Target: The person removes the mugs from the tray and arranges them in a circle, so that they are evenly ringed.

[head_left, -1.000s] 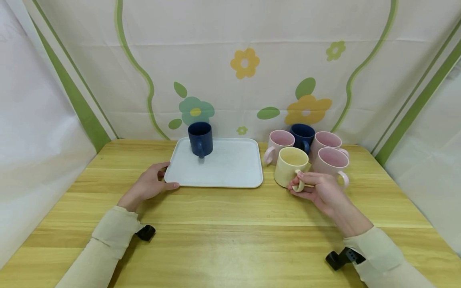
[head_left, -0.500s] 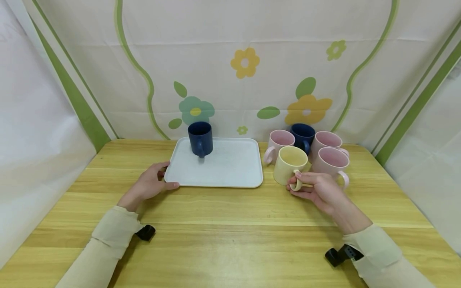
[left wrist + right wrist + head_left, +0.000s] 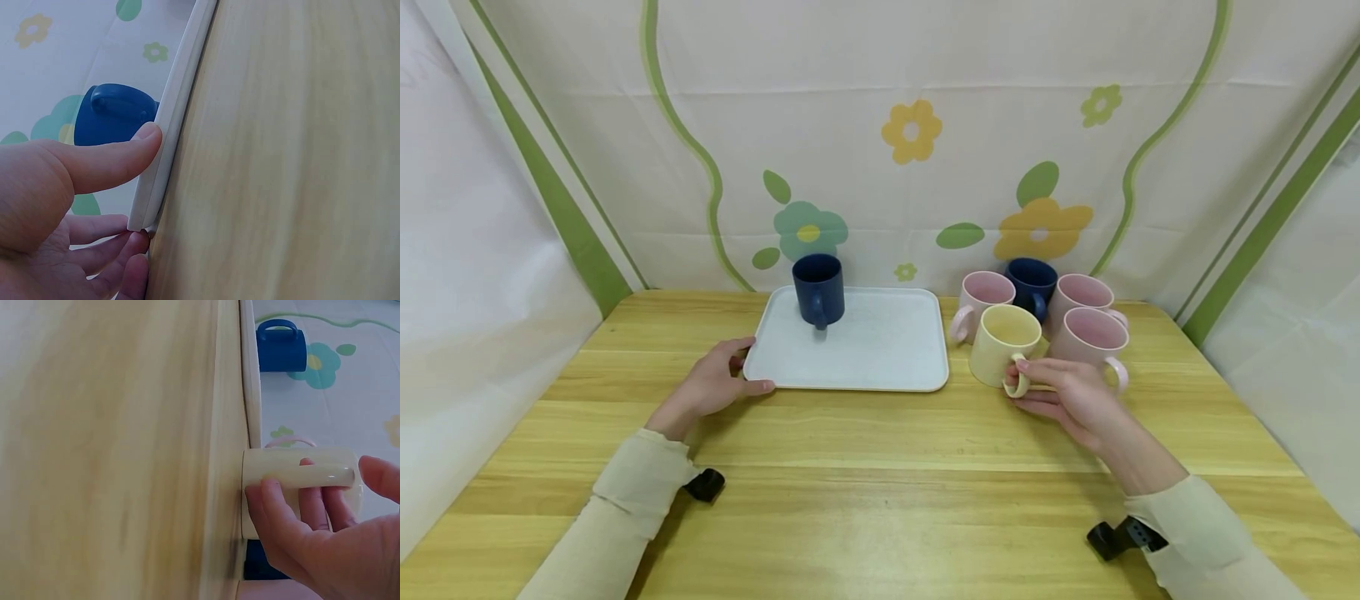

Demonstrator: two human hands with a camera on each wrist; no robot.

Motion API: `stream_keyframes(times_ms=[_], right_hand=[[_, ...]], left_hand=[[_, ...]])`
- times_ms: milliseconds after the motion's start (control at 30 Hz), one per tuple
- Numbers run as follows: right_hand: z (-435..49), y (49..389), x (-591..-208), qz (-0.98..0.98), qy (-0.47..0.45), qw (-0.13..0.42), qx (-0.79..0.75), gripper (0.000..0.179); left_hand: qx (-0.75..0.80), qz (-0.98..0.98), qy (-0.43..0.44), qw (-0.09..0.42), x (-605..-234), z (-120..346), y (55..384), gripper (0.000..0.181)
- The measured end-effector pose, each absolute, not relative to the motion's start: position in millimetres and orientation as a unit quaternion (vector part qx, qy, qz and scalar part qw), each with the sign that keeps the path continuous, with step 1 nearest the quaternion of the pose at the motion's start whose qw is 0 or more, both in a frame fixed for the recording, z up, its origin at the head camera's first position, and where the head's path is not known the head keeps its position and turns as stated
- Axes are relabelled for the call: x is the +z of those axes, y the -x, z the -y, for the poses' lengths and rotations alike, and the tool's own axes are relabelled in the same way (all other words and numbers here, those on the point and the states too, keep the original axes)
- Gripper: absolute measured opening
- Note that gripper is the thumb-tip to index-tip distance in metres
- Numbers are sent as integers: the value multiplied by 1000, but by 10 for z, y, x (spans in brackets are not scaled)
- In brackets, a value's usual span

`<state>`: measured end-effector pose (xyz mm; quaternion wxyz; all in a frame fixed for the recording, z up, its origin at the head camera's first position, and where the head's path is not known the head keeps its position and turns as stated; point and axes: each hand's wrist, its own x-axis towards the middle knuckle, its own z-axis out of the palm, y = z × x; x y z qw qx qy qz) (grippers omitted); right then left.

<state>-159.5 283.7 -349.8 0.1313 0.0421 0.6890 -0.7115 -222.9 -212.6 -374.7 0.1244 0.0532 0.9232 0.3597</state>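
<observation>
My right hand point(image 3: 1078, 404) is at the handle of a pale yellow mug point(image 3: 988, 358), which stands upright to the right of the white tray point(image 3: 887, 354). In the right wrist view, fingers pass through the handle point(image 3: 312, 476) while the thumb point(image 3: 380, 477) stays slightly apart from it. With its thumb point(image 3: 147, 139) on the front edge, my left hand point(image 3: 711, 379) holds the tray's near left corner; other fingertips touch the tray's left side. Upright at the back left of the tray stands a dark blue mug point(image 3: 820, 304), its handle facing me.
Behind and beside the yellow mug crowd a pink mug point(image 3: 976, 317), another dark blue mug point(image 3: 1024, 298), a back pink mug point(image 3: 1060, 304) and a front pink mug point(image 3: 1067, 343). All share a wooden table point(image 3: 880, 483). A flowered curtain point(image 3: 850, 83) hangs behind.
The yellow mug shifted slightly back and left during the first half second, then stayed. My right fingers have since drawn back a little at the handle. My left hand and the tray look unchanged.
</observation>
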Motion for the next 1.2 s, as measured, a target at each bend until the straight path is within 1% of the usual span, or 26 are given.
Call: stream_keyframes(times_ms=[267,533,633,767,1033,1100,1200], right_hand=[[-2944,1503,-3322,-684,-17,75,-725,13],[-2868,1523,-3096,-689,38,55,-721,12],[-2774,1556,-3026,-695,48,57,-715,12],[-2621,1634,-2966,-701,53,68,-708,19],[-2242,1917,-2971,-701,66,99,-704,15],[-2136,1991,-2998,-698,71,104,-705,19],[-1958,2096,-3035,-699,80,113,-701,32]], left_hand=[[360,-923,-53,123,-3750,2132,2231,99],[360,-923,-52,122,-3754,2144,2230,97],[363,-922,-50,124,-3754,2141,2232,97],[366,-921,-47,126,-3750,2128,2234,97],[361,-923,-40,127,-3757,2115,2231,98],[359,-924,-39,127,-3760,2115,2233,98],[359,-924,-38,126,-3761,2114,2239,98]])
